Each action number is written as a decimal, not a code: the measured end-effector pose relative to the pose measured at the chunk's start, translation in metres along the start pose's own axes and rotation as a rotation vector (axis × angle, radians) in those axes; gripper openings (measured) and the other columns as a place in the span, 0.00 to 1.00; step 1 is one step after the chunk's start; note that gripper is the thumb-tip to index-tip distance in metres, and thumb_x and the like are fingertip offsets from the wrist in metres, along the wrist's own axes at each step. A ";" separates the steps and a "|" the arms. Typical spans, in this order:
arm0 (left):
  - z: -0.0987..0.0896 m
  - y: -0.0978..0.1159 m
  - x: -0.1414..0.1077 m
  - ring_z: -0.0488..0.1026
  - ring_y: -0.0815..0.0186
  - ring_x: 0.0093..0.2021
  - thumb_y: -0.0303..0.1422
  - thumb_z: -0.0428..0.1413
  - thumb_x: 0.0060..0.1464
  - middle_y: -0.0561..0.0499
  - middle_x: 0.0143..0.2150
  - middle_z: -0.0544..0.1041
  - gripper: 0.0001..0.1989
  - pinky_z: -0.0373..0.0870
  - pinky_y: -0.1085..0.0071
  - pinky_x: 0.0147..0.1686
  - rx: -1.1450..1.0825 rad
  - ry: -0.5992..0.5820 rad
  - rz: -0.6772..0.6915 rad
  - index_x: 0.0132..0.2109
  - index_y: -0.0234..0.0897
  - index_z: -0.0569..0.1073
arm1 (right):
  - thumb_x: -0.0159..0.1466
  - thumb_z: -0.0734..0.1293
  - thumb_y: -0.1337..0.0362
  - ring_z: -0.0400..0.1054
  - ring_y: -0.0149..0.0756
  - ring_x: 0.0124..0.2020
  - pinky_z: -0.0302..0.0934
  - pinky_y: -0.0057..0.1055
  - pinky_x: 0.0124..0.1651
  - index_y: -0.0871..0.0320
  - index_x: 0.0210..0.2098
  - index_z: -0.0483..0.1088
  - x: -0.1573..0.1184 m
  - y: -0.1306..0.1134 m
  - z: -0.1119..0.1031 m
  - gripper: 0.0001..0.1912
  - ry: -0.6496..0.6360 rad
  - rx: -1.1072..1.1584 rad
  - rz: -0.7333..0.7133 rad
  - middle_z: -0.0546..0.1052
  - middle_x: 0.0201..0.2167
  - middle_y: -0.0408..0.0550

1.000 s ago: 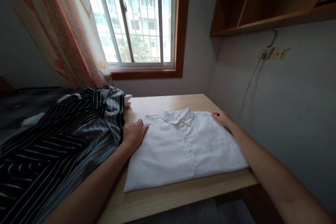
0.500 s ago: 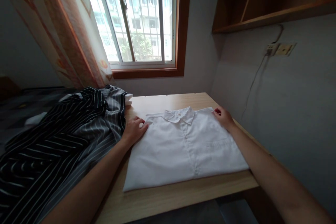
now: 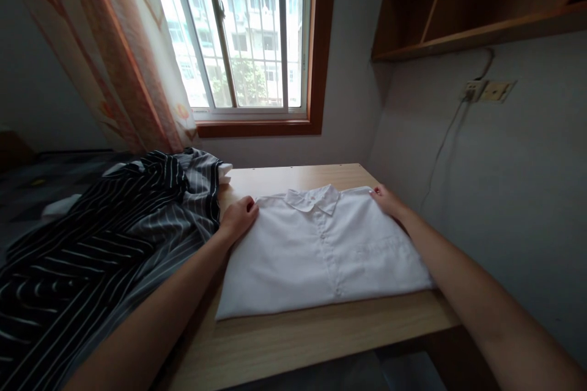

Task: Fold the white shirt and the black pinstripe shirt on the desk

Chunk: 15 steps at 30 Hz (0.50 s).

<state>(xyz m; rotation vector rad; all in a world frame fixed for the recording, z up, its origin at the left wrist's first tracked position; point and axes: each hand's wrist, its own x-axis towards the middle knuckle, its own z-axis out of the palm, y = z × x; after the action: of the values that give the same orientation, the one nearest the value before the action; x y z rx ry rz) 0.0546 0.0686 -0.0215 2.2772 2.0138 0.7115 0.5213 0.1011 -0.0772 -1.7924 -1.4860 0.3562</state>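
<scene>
A white collared shirt [image 3: 293, 256], folded into a broad panel, lies front side up on the wooden table [image 3: 302, 336]. Its collar points to the far side, and a row of buttons runs down the middle. At the shirt's far left corner, my left hand [image 3: 241, 215] has its fingers curled closed on the edge. My right hand [image 3: 386, 200] pinches the far right shoulder corner. The fingertips of both hands are partly hidden by the knuckles and cloth.
Striped black and grey clothes [image 3: 114, 244] are heaped along the table's left side. A window [image 3: 243, 36] with a curtain [image 3: 114, 49] is behind. To the right are a wall, a socket [image 3: 486, 90] with a cable and a wooden shelf [image 3: 449, 36] overhead.
My left fingers have curled onto the shirt's corner, where they lay looser before. The shirt's near edge has shifted slightly away from me. My right hand has tightened at its corner.
</scene>
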 end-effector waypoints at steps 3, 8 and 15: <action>0.001 0.002 0.004 0.73 0.60 0.35 0.36 0.48 0.55 0.46 0.33 0.77 0.10 0.62 0.68 0.35 0.054 -0.004 0.058 0.34 0.38 0.73 | 0.62 0.62 0.60 0.69 0.37 0.36 0.62 0.30 0.40 0.58 0.36 0.68 -0.001 0.000 0.001 0.09 -0.009 0.014 0.015 0.77 0.35 0.50; 0.000 0.004 0.007 0.72 0.58 0.34 0.45 0.48 0.55 0.43 0.31 0.76 0.18 0.62 0.67 0.35 0.070 -0.035 0.054 0.27 0.37 0.71 | 0.60 0.66 0.55 0.73 0.40 0.40 0.65 0.29 0.39 0.61 0.44 0.72 -0.005 -0.006 0.000 0.17 -0.142 0.159 0.012 0.79 0.43 0.55; 0.011 0.002 0.021 0.68 0.63 0.30 0.42 0.46 0.54 0.51 0.26 0.72 0.14 0.60 0.69 0.31 -0.177 -0.050 -0.001 0.26 0.39 0.65 | 0.64 0.62 0.55 0.75 0.41 0.41 0.68 0.30 0.40 0.60 0.48 0.72 -0.006 -0.015 0.001 0.19 -0.223 0.288 -0.013 0.80 0.45 0.52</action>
<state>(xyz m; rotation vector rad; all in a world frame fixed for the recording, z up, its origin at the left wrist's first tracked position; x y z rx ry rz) 0.0619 0.0906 -0.0236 2.1730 1.8499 0.7898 0.5084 0.0963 -0.0691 -1.5521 -1.5083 0.7447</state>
